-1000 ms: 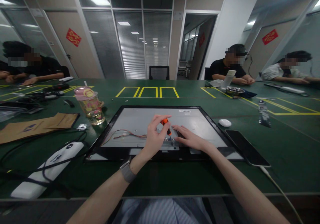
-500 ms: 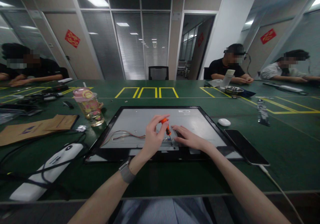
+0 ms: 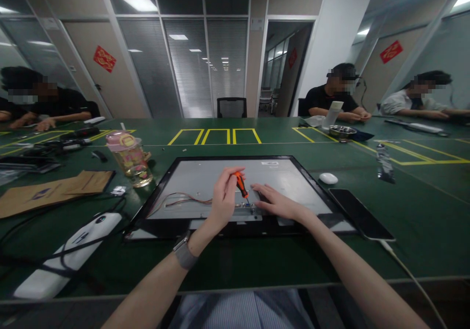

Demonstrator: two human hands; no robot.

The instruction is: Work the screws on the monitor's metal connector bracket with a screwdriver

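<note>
You have a white device (image 3: 78,253) by the tabletop's (image 3: 264,265) near edge and a metal bowl (image 3: 342,132) toward its far edge.

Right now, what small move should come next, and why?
The left hand should probably firm its grip on the orange-and-black screwdriver, whose handle tilts largely uncovered, tip down near small silvery fittings; the right hand lies over the grey metal panel.
</note>
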